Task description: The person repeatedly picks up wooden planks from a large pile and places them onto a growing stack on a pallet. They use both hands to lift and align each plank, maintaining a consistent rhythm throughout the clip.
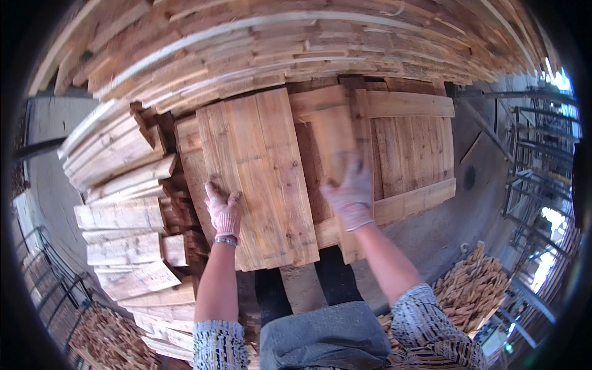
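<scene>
My left hand (223, 209), in a pale work glove, lies on a group of planks (262, 179) set side by side, its thumb and fingers apart near their left edge. To its right, my right hand (350, 196), gloved too, grips a single wooden board (333, 132) with the thumb at the left edge. Both this hand and the board are blurred. The board lies apart from the planks, with a gap between. Beneath them is a wooden panel (410, 151) with cross slats (413, 202) along its near and far sides.
Long stacked timber (296, 46) rises along the far side. Short boards (123, 216) are piled at the left. Wood offcuts (475, 287) lie heaped at the lower right, and another heap (111, 339) at the lower left. Metal racks (542, 154) stand at the right.
</scene>
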`<state>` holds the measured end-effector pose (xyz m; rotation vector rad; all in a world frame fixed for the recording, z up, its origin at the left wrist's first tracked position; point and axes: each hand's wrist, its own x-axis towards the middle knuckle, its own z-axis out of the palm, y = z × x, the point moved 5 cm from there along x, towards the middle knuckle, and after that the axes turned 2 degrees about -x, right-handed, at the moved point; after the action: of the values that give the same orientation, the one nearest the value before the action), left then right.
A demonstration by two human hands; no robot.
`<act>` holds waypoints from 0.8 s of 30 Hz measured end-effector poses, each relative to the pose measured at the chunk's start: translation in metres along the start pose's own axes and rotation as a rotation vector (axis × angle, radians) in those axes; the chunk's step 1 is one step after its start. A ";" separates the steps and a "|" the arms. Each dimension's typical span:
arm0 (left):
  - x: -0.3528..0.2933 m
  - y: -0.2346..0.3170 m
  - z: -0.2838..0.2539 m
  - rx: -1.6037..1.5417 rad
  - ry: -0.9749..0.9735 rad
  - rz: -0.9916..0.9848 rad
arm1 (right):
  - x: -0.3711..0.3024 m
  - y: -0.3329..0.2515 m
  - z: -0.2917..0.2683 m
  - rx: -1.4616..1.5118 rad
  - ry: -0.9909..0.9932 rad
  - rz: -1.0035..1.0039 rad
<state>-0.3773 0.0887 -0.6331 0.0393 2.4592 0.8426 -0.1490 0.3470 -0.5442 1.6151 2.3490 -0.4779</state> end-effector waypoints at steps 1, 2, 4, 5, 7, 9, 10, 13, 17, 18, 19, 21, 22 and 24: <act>-0.005 -0.002 0.000 -0.010 -0.013 -0.017 | 0.003 0.028 -0.003 -0.068 0.085 0.033; -0.001 -0.012 0.004 0.016 0.036 0.037 | 0.006 0.051 0.006 -0.196 0.098 0.043; 0.005 -0.016 0.014 -0.080 -0.062 0.048 | 0.017 0.068 0.010 -0.263 0.110 0.120; 0.000 -0.002 0.018 -0.008 -0.075 0.031 | 0.019 0.070 0.010 -0.210 0.092 0.192; -0.001 -0.010 0.012 0.000 -0.082 -0.009 | 0.008 0.063 0.014 -0.122 0.060 0.216; 0.002 -0.005 0.009 -0.013 -0.090 -0.017 | 0.007 0.055 0.004 -0.063 0.089 0.116; 0.006 -0.019 0.008 -0.033 -0.057 0.038 | 0.002 0.045 0.002 -0.030 0.123 0.055; 0.002 -0.009 0.013 0.021 -0.056 -0.035 | 0.006 0.013 0.015 -0.030 0.057 0.054; 0.025 -0.040 0.015 -0.107 -0.040 0.087 | -0.009 -0.052 0.039 -0.033 -0.121 0.027; 0.013 -0.016 0.009 -0.045 -0.028 0.046 | -0.004 -0.033 0.042 0.079 -0.057 0.023; 0.006 -0.024 0.017 -0.051 -0.050 0.035 | 0.000 -0.005 0.040 0.189 0.008 0.016; 0.020 -0.033 0.010 -0.080 -0.008 0.033 | 0.016 0.024 0.026 0.104 0.041 -0.031; 0.009 -0.003 0.011 -0.100 -0.089 -0.028 | 0.023 0.051 0.017 0.057 0.148 0.013; 0.015 -0.007 0.004 -0.052 -0.040 0.036 | 0.038 0.063 0.024 0.041 0.156 0.062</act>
<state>-0.3872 0.0884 -0.6473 0.0814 2.4047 0.9117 -0.1028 0.3906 -0.5884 1.7991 2.4049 -0.4034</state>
